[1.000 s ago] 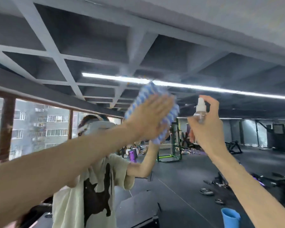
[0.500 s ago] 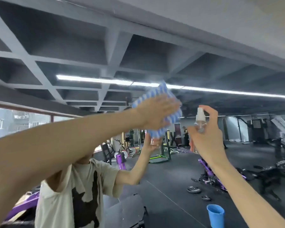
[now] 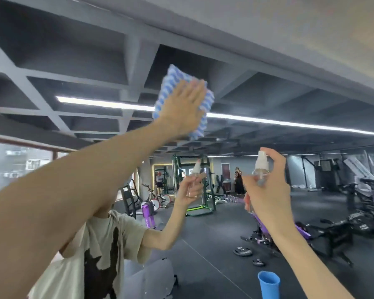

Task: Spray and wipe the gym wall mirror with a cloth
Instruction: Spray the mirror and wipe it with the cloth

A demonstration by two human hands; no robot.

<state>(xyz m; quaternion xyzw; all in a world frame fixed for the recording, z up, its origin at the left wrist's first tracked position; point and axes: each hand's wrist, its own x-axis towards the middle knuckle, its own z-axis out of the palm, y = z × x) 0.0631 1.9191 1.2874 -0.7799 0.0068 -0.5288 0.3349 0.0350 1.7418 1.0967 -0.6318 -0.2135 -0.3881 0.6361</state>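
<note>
Our left arm rises from the lower left corner, stretched long and slanting up toward the middle of the mirror. Behind it the glass shows our reflection in a pale shirt with a dark print.

At the end of that arm our left hand lies flat, palm forward, with the fingers straight and close together, pointing up and a little right. It presses the cloth against the glass and does not clutch it. The cloth is blue and white in wavy stripes, and it sticks out above the fingertips and below the heel of the hand. It sits high on the mirror, across the reflected light strip, well above the other hand and to its left.

Lower and toward the centre, the mirror repeats our right hand and its bottle.

Further right, our right hand is raised with its back to us and the wrist bent slightly. It grips the bottle, a small clear one with a white spray head. The fingers wrap its body, and the forefinger curls over the top of the head. The nozzle faces the glass; we cannot tell whether it touches.

Below this forearm, near the bottom edge, stands a blue cup. Reflected weight plates lie on the dark floor above it.
</note>
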